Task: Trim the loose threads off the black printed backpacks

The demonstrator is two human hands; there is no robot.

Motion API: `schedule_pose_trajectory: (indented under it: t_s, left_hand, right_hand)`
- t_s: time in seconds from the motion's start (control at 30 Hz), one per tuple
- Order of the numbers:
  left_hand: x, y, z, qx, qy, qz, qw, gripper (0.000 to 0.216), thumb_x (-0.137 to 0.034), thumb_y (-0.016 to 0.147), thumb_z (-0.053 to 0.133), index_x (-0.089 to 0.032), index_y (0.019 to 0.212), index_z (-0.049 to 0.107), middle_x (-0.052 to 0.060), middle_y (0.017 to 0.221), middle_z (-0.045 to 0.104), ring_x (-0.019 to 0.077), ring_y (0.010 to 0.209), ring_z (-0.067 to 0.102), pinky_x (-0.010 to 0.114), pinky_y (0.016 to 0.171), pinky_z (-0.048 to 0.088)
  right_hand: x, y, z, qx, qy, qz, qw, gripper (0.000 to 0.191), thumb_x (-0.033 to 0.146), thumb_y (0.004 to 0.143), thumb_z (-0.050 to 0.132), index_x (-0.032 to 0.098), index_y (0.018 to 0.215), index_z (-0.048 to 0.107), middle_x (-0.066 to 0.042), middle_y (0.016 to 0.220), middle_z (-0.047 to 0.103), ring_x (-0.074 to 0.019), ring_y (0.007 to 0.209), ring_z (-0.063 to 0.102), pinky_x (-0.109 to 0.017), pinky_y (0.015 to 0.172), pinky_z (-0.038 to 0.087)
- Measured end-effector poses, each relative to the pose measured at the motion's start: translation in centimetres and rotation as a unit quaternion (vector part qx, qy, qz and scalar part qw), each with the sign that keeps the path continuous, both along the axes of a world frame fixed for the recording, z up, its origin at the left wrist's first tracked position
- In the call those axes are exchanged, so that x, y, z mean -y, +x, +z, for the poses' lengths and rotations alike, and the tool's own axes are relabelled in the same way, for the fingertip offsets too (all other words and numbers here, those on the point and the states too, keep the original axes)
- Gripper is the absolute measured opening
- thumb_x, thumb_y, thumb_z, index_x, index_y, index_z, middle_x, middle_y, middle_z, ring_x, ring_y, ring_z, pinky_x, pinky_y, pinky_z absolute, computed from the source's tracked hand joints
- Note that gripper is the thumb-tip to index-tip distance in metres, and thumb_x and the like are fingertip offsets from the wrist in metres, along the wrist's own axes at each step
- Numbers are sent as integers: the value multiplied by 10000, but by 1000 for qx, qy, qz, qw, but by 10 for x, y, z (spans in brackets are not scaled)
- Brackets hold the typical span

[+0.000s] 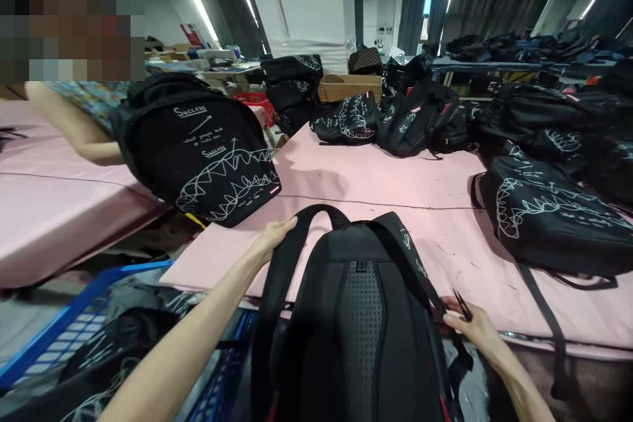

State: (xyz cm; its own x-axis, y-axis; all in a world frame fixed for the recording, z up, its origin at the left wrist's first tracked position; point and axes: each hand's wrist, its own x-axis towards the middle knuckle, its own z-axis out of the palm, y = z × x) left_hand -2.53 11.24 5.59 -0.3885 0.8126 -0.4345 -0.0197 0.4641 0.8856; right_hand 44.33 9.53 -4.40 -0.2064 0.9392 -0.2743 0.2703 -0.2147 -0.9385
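A black backpack [361, 316] lies back-side up at the near edge of a pink-covered table [376, 178], its mesh back panel facing me. My left hand [271, 237] is closed on its left shoulder strap [281, 270] near the top. My right hand [469, 326] grips the right shoulder strap [420, 277] and also holds a small dark pointed tool [462, 305], perhaps snips. A black backpack with white shark-mouth print [202, 151] is held up at the left by another person's arm [74, 125].
Several more black printed backpacks lie on the table, one at the right [544, 217] and a row at the back [395, 122]. A blue crate [74, 316] with dark bags sits low at the left. A cardboard box [349, 87] stands behind.
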Motion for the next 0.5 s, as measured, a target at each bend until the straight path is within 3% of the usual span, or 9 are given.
schedule_pose_trajectory:
  t_s: [0.1, 0.17, 0.23, 0.27, 0.33, 0.4, 0.5]
  left_hand:
    - [-22, 0, -19, 59, 3, 3, 998, 293, -394, 775, 564, -110, 717, 605, 107, 603, 656, 250, 637, 665, 366, 609, 558]
    - [-26, -5, -31, 101, 5, 11, 995, 277, -376, 791, 554, -112, 728, 609, 100, 615, 660, 246, 644, 667, 375, 624, 565]
    - [-27, -11, -40, 141, 2, 18, 990, 264, -359, 812, 530, -119, 738, 614, 91, 610, 660, 234, 628, 665, 366, 607, 568]
    - [-26, -13, -43, 153, 0, 20, 988, 264, -355, 821, 518, -123, 741, 615, 88, 603, 659, 229, 618, 663, 356, 590, 567]
    - [-26, -15, -48, 165, -4, 19, 986, 264, -363, 825, 513, -132, 754, 618, 84, 596, 657, 230, 616, 663, 341, 563, 562]
    - [-26, -16, -49, 169, -1, 25, 985, 260, -368, 825, 515, -135, 774, 618, 82, 593, 652, 236, 626, 664, 341, 553, 560]
    - [-28, -17, -48, 177, -14, 37, 983, 275, -380, 833, 502, -130, 825, 617, 90, 622, 656, 255, 662, 665, 376, 575, 562]
  right_hand:
    - [10, -8, 15, 66, 20, -16, 997, 415, 391, 586, 724, 184, 944, 689, -89, 999, 683, -274, 897, 642, -353, 767, 526]
    - [20, -21, 34, 107, 72, -47, 991, 393, 412, 636, 687, 201, 967, 680, -68, 993, 681, -251, 899, 635, -308, 760, 519]
    - [31, -48, 55, 100, 127, -35, 986, 344, 418, 719, 620, 198, 978, 668, -62, 941, 684, -216, 901, 626, -264, 776, 500]
    - [37, -66, 64, 79, 145, -4, 986, 322, 417, 763, 578, 191, 976, 663, -59, 882, 685, -195, 856, 631, -250, 760, 497]
    - [48, -111, 76, 27, 130, 126, 983, 292, 382, 844, 481, 190, 983, 653, -42, 780, 673, -159, 753, 630, -238, 712, 494]
    - [53, -155, 78, 9, 118, 251, 961, 238, 324, 867, 463, 201, 928, 658, -23, 756, 668, -141, 713, 623, -226, 669, 482]
    - [41, -202, 67, 63, 169, 302, 936, 224, 258, 888, 433, 204, 872, 650, -20, 822, 669, -152, 805, 613, -262, 749, 458]
